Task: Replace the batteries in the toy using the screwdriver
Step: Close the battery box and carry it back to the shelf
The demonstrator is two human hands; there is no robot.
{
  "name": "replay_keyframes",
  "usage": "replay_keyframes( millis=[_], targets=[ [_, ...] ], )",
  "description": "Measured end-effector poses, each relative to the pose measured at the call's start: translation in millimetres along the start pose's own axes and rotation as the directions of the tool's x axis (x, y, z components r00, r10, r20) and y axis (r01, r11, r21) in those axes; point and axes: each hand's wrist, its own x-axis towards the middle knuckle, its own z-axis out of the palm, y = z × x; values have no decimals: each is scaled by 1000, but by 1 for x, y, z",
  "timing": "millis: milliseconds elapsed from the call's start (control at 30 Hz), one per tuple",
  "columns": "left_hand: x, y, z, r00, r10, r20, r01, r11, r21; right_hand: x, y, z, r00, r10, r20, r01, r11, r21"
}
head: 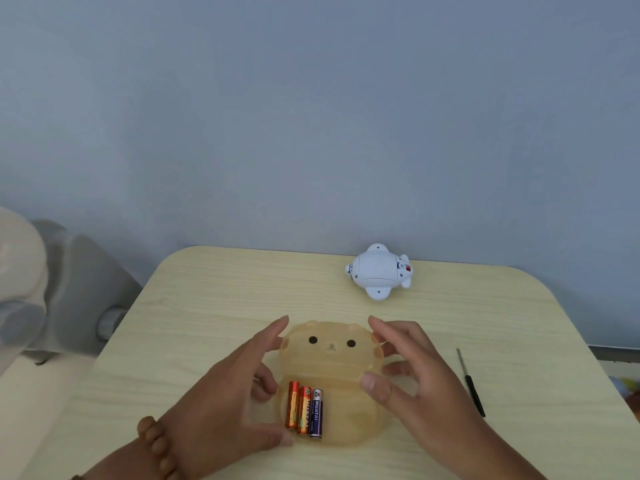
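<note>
A light wooden table (207,299) stands against a blue-grey wall (311,116). Near the front edge lies a bear-shaped tray (332,362) of clear amber plastic, with two black eyes and a small nose on its upper part.

In the lower part of the tray lie three batteries (304,412), side by side and touching. Two are orange and one is dark blue, and they sit toward the left side.

The left hand (221,403) grips the left side of the tray. Its thumb lies on the near rim, its index finger reaches up to the bear's ear, and the other fingers curl at the edge. The right hand (426,386) holds the right side, with the thumb pressing on the rim at the narrow middle and the index finger on the other ear. A bracelet (156,441) of brown beads is on the left wrist.

The toy (379,271), white and rounded like a small plane, lies at the far edge of the table, well apart from the tray, with a red and blue detail on its right end. The screwdriver (471,382), thin with a black handle, lies flat on the table just to the right of the right hand, and nothing touches it.

Left of the table there is a grey and cream object (79,289), too blurred to tell what it is.
</note>
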Motion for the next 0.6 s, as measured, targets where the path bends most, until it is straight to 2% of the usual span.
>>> replay_keyframes(
  millis=[167, 300, 400, 600],
  targets=[
    [-3, 2, -2, 999, 4, 51, -10, 993, 118, -12, -3, -3, 984, -171, 44, 175, 973, -148],
    [-4, 0, -2, 997, 50, 54, -55, 993, 102, -23, 4, -4, 951, -271, 152, 306, 897, -318],
    [-5, -1, -2, 995, 54, 81, -63, 992, 108, -28, 8, -4, 943, -248, 222, 318, 869, -378],
    [1, 4, 5, 994, 104, 32, -108, 980, 170, -23, -5, -3, 957, -119, 266, 218, 896, -386]
  ],
)
